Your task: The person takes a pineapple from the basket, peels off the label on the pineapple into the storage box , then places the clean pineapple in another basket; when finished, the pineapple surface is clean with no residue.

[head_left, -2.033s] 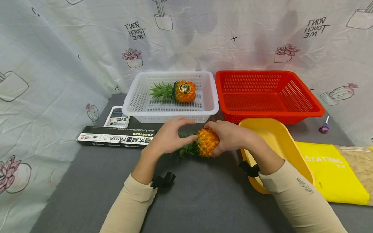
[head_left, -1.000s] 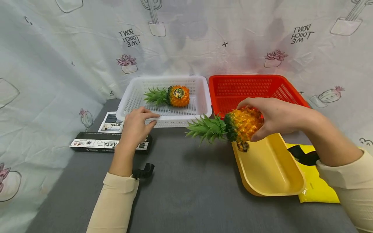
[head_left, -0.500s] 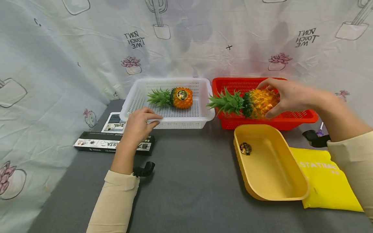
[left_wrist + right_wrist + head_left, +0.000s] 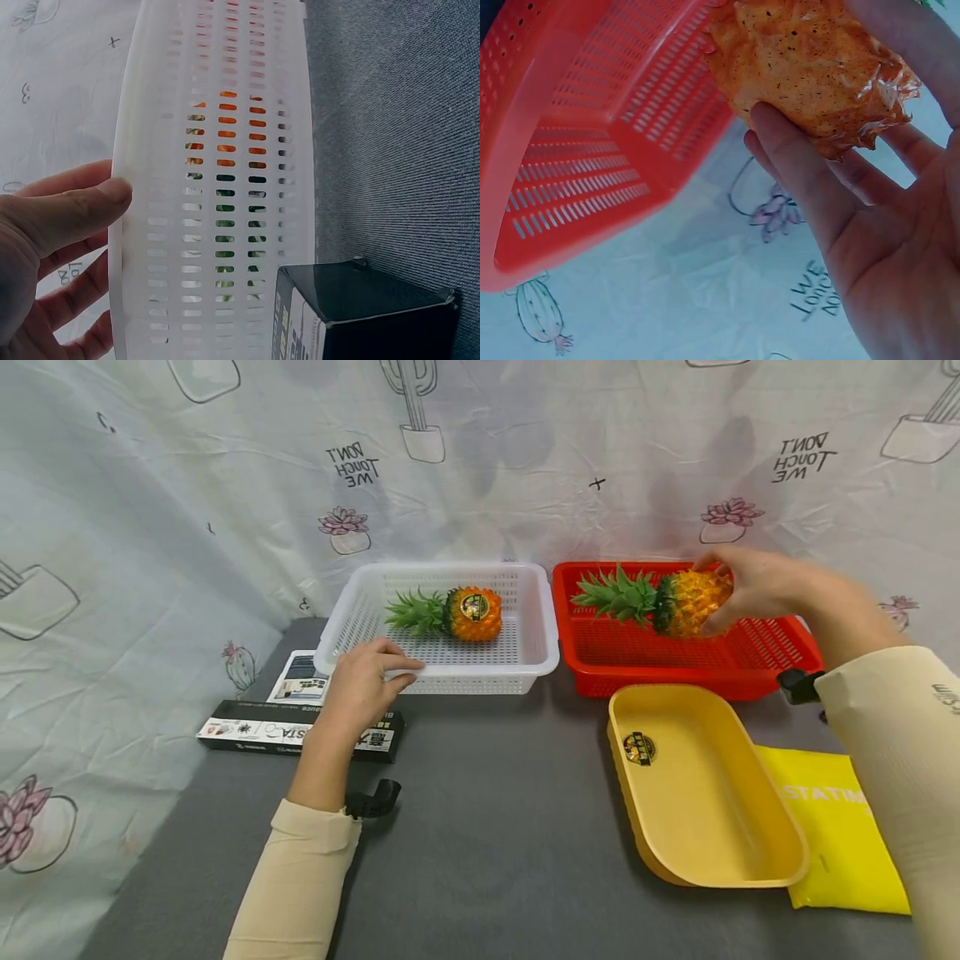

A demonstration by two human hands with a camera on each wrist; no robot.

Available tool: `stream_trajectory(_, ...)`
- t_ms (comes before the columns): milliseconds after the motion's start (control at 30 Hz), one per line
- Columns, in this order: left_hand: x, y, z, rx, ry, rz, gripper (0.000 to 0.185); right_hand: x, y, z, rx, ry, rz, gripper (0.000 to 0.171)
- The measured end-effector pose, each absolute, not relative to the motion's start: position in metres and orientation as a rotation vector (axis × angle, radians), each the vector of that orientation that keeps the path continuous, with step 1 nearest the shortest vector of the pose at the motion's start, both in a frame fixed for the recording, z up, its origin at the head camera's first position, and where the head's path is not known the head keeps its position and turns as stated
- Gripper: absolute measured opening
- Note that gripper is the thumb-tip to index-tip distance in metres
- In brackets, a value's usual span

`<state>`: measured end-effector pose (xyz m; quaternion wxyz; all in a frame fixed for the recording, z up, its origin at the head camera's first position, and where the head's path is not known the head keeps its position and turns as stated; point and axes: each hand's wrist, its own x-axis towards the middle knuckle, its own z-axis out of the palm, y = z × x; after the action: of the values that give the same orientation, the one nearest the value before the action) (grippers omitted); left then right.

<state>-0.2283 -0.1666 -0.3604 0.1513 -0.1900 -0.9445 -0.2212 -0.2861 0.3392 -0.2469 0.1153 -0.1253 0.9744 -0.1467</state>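
Note:
My right hand (image 4: 761, 585) holds a small pineapple (image 4: 693, 602) by its orange base, leaves pointing left, over the red basket (image 4: 675, 681). In the right wrist view the fingers and thumb are around the fruit (image 4: 802, 75), and the basket (image 4: 641, 161) lies beside it. My left hand (image 4: 363, 685) is at the front rim of the white basket (image 4: 480, 683). The left wrist view has the thumb on the rim's near side and the other fingers behind it, pinching it. Inside that basket lies a second pineapple (image 4: 472, 614) with a round label.
A yellow tray (image 4: 712, 810) holding a round black-and-gold label (image 4: 639, 748) stands before the red basket. Right of it lies a yellow packet (image 4: 847, 852). At left are a black pasta box (image 4: 255, 727) and a white packet (image 4: 300, 678). A printed curtain (image 4: 525, 460) hangs behind.
My right hand has lifted the pineapple off the table and carried it right and away over the red basket. The left hand has moved left from near it to the white basket's rim.

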Motion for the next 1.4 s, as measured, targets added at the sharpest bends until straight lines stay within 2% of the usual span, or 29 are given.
stream_trajectory(533,-0.222,-0.175,-0.365,-0.527,-2.697,-0.654,0.02,-0.326,0.349,-0.284,-0.209,2.686,-0.627,0.093)
stream_trajectory(1067,-0.222,-0.17,-0.366,-0.469,-2.681,-0.735,0.021,-0.342,0.364,-0.292,-0.1,2.613,-0.655,0.095)
stream_trajectory(1400,-0.222,-0.173,-0.367,-0.462,-2.679,-0.745,0.021,-0.356,0.356,-0.304,-0.097,2.589,-0.631,0.09)
